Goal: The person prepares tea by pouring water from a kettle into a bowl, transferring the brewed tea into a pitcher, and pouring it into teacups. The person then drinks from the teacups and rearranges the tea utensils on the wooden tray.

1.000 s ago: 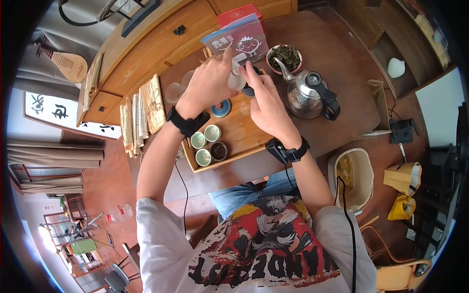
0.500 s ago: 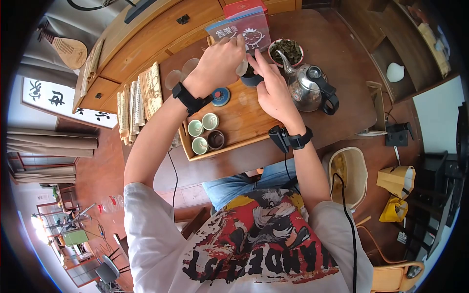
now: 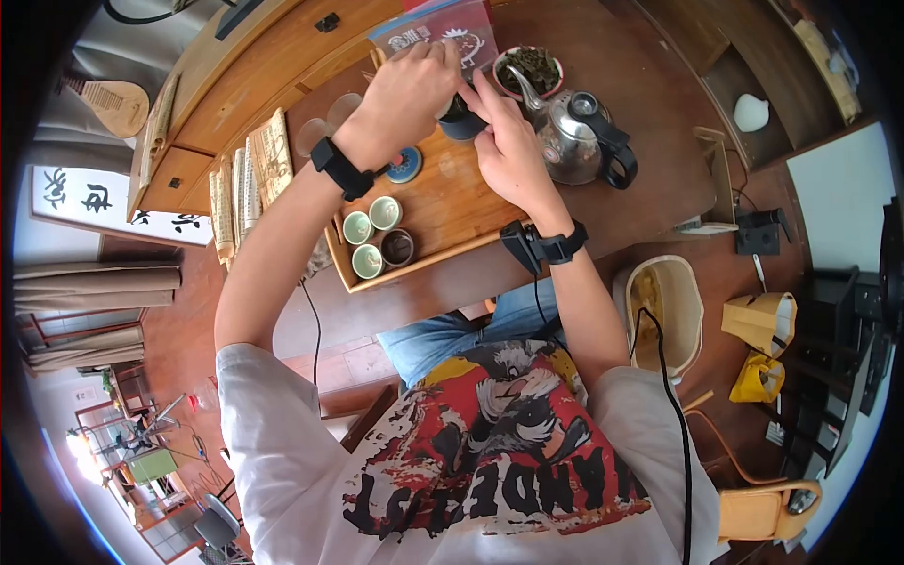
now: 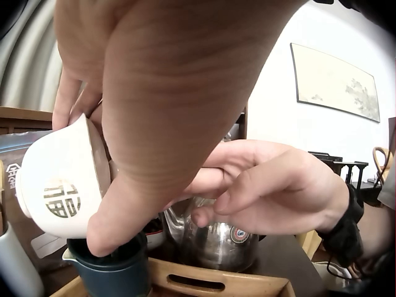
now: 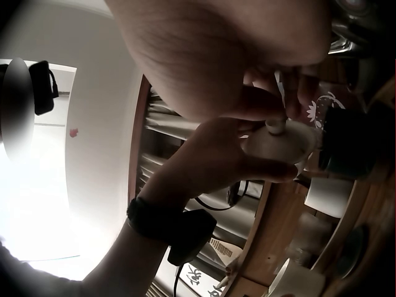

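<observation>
My left hand point(image 3: 407, 94) grips a white gaiwan point(image 4: 55, 179) with a gold character on its side, thumb and fingers at its rim. The bowl is tipped over, low above a dark teal pitcher point(image 4: 111, 275) with a small spout. In the right wrist view the gaiwan's knobbed lid point(image 5: 283, 147) faces this camera, within the left hand's grasp. My right hand point(image 3: 513, 155) is beside it, index finger stretched toward the lid and the other fingers loosely bent. In the head view the left hand hides most of the gaiwan.
On the wooden tray point(image 3: 443, 212) stand several small cups point(image 3: 385, 213) and a blue round disc point(image 3: 405, 166). Right of the pitcher are a steel kettle point(image 3: 572, 141) and a bowl of tea leaves point(image 3: 529, 73). A printed bag point(image 3: 410, 36) stands behind; bamboo scrolls point(image 3: 268, 155) lie left.
The gaiwan, visible between the hands one second ago, has tipped and is now mostly hidden by the left hand in the head view. The right hand stays close beside it. The head view has shifted.
</observation>
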`<action>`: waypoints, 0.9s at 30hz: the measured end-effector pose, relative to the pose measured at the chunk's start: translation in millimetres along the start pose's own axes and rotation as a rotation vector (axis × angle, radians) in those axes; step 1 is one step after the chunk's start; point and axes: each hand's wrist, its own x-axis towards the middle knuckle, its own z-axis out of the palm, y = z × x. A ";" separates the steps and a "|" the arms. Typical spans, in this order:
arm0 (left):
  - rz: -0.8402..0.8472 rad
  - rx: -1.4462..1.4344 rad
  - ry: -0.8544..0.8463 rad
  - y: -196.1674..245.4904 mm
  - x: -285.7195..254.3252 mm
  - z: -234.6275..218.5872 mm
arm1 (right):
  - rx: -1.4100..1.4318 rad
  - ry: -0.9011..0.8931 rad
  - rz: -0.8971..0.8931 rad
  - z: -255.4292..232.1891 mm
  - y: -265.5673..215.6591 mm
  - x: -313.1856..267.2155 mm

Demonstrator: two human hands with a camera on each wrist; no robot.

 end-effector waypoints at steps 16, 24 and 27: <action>0.060 0.130 0.098 6.3 9.8 -20.9 | 0.052 0.069 -0.027 0.6 -1.6 2.3; 0.135 0.250 0.186 -0.6 16.0 -19.9 | 0.084 0.089 -0.056 -1.4 -7.9 3.9; 0.071 0.315 -0.065 13.8 17.6 -55.8 | 0.078 0.095 -0.055 -2.0 -8.9 5.7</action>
